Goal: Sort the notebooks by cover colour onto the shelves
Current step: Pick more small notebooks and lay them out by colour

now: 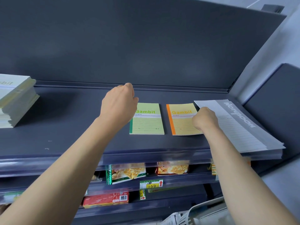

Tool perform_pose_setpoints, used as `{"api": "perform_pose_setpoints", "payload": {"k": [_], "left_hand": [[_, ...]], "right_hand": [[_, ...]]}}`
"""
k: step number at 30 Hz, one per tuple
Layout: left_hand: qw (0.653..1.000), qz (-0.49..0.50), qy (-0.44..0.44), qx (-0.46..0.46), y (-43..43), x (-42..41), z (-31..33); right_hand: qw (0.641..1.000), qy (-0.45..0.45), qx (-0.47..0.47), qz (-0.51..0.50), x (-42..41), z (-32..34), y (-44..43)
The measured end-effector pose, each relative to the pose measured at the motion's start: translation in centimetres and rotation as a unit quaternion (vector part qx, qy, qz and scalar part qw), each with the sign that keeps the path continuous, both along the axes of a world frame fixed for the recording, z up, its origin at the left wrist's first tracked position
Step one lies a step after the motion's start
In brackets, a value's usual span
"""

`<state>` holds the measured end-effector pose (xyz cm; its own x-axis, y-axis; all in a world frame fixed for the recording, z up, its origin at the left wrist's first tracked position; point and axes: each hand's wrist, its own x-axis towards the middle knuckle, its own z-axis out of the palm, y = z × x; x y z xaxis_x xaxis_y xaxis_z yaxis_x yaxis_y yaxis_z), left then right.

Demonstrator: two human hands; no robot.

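Observation:
On the dark top shelf (68,135) lie a green notebook (148,121) and, to its right, an orange-spined yellow notebook (181,122), each flat and single. My left hand (119,103) hovers over the green notebook's left top corner with fingers curled down; what its fingertips touch is hidden. My right hand (205,119) rests at the left edge of a grey notebook stack (240,127) at the shelf's right end; its fingers curl toward that edge. A tall stack of pale green notebooks (16,101) stands at the far left.
Below the top shelf, lower shelves hold snack bags (126,173) and a red box (106,199), with a price tag (151,183) on the rail. A white basket (194,215) sits at the bottom right. A dark side panel (274,103) borders the shelf's right end.

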<state>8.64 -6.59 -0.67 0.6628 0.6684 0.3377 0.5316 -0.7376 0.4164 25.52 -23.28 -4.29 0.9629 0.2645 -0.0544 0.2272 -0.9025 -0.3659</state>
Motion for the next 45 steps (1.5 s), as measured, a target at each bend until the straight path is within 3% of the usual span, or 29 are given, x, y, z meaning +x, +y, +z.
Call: {"api": "perform_pose_setpoints", "payload": {"k": [5,11,16,21,27,31,40,45], "left_hand": [[1.0,0.015,-0.005,0.0,0.8,-1.1,0.1],[0.996,0.074,-0.032,0.046,4.2,-6.3,1.1],[0.987,0.148,-0.034,0.059,8.6,-13.4,2.1],[0.973,0.219,-0.031,0.066,13.6,-20.7,2.8],[0.96,0.277,-0.042,0.028,20.2,-26.5,2.0],[0.955,0.294,-0.044,-0.024,23.0,-28.5,1.1],[0.968,0.233,-0.062,-0.067,26.3,-29.6,0.2],[0.978,0.191,-0.055,-0.068,27.0,-28.6,0.0]], "right_hand": [[0.993,-0.102,-0.049,0.04,-1.1,1.8,2.0],[0.957,-0.187,0.078,0.208,-6.4,6.1,10.2],[0.914,-0.132,0.197,0.328,-14.1,7.2,18.5],[0.893,-0.042,0.189,0.406,-21.3,6.1,26.2],[0.91,0.072,0.137,0.384,-25.9,5.4,32.5],[0.9,0.158,0.156,0.374,-27.8,4.7,34.8],[0.905,0.266,0.191,0.272,-27.8,4.5,37.1],[0.908,0.273,0.226,0.226,-26.7,4.3,36.9]]}}
